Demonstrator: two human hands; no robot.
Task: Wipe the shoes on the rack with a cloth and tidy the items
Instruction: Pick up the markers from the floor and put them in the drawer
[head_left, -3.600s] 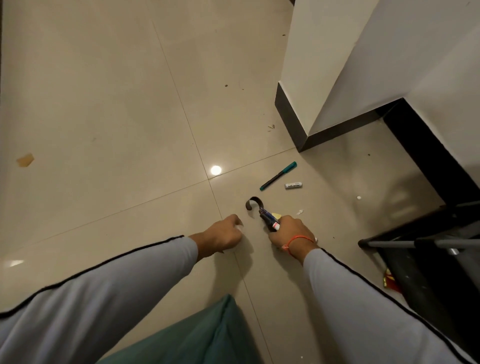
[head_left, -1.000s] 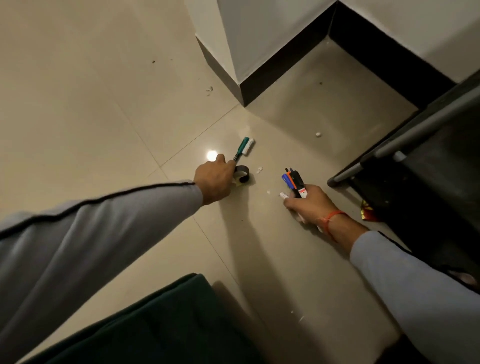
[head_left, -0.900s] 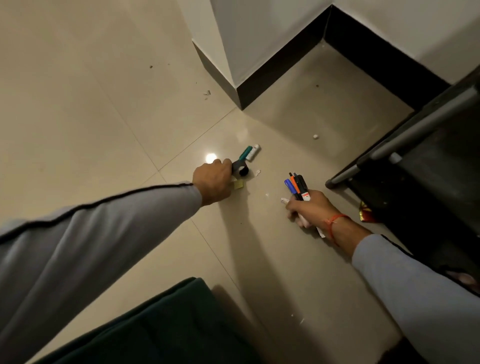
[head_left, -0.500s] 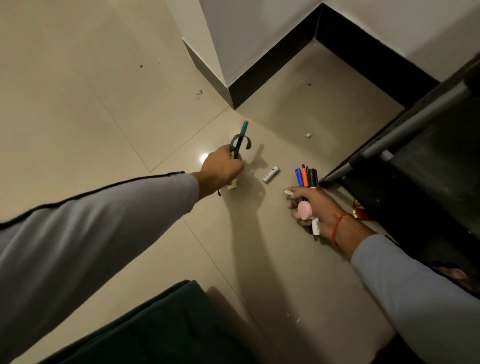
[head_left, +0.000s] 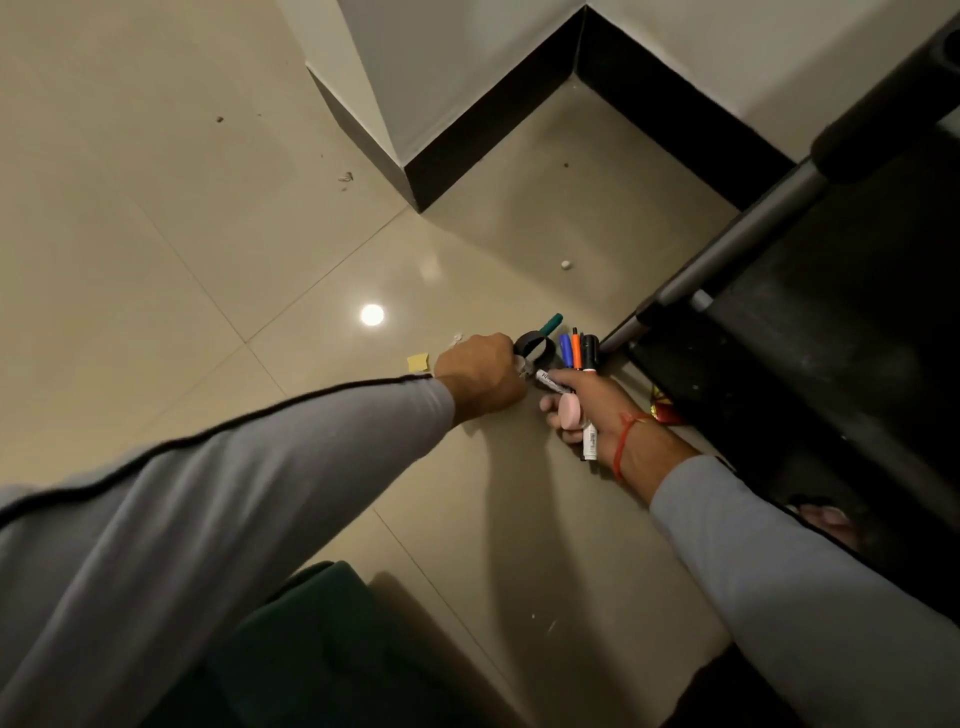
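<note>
Left hand (head_left: 480, 376) fingers are hidden behind its own knuckles; its grip is curled round a black ring-shaped clip (head_left: 535, 349) and one teal-capped pen (head_left: 549, 325), both poking out past the fist. Right hand (head_left: 597, 402) has its grip closed on a bunch of markers (head_left: 577, 353): three caps countable at the top (blue, orange, black), plus two white barrels sticking out at side and bottom, so exact total is hard to tell. One pink round thing (head_left: 569, 410) sits against its fingers, type unclear. Both hands are low over the tiled floor (head_left: 208, 234), nearly touching each other. One yellow sticky-note scrap (head_left: 418, 362) lies on the floor just beside the left hand. Shoe rack (head_left: 779, 291) is at right, cut off by the frame edge, its contents too dark to make out. Something red (head_left: 662, 410) is half hidden under it. One white speck (head_left: 565, 265) lies near the wall corner.
</note>
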